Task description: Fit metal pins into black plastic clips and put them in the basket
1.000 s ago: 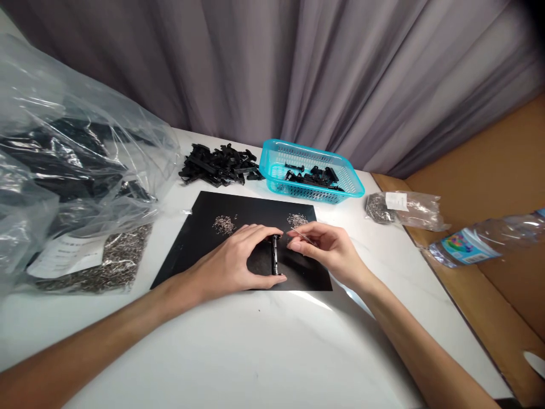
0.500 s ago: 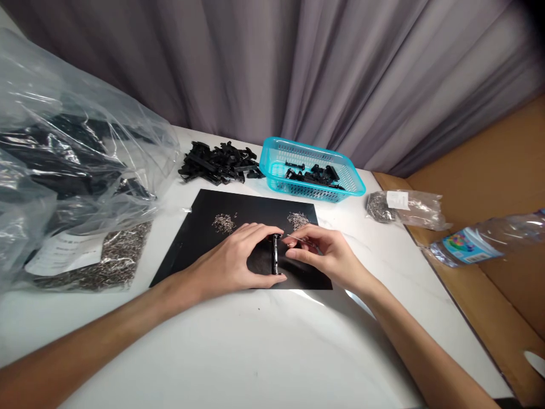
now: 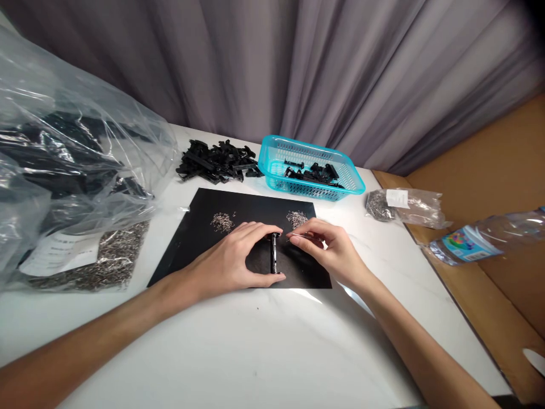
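Observation:
Between thumb and index finger, my left hand [image 3: 230, 255] grips the two ends of a narrow black plastic part [image 3: 273, 253], held over the black mat [image 3: 179, 241]. To its right, my right hand [image 3: 326, 244] pinches a thin metal piece [image 3: 301, 234], its tip close to the black part's upper end; whether they touch I cannot tell. On the mat lie two small piles of metal pieces, a left pile [image 3: 222, 222] beyond my left hand and a right pile [image 3: 297, 218] just beyond my right fingers.
Behind the mat are a heap of black plastic parts [image 3: 217, 161] and a blue basket [image 3: 355, 183] with similar parts. Clear bags [image 3: 85, 153] fill the left side, one holding metal pieces [image 3: 119, 255]. A small bag [image 3: 381, 205] and a plastic bottle [image 3: 472, 245] lie right.
My right fingers have closed more tightly around the thin metal piece, which has turned flatter. My left hand keeps its hold on the black part. The view has shifted slightly.

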The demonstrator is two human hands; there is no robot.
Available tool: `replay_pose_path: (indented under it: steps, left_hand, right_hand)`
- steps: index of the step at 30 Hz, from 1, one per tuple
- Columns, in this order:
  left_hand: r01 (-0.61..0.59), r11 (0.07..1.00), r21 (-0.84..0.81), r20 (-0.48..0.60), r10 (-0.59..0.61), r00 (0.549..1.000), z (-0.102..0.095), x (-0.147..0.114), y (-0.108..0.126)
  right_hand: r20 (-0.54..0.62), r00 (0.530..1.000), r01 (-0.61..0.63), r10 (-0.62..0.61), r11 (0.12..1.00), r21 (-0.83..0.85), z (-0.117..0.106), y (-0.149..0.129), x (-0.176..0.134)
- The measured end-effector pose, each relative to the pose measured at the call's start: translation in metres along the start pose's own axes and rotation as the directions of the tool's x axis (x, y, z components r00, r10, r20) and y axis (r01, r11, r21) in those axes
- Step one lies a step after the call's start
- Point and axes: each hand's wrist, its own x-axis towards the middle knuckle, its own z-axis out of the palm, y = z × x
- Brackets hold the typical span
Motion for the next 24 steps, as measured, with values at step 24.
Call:
replay_pose_path:
  steps: [24]
  left_hand:
    - [-0.052, 0.994, 0.099, 0.004, 0.052, 0.999, -0.004, 0.0009, 0.0017]
  right_hand:
    - [-0.012, 0.998, 0.063, -0.063, 0.998, -0.008, -0.0013, -0.0101, -0.0023]
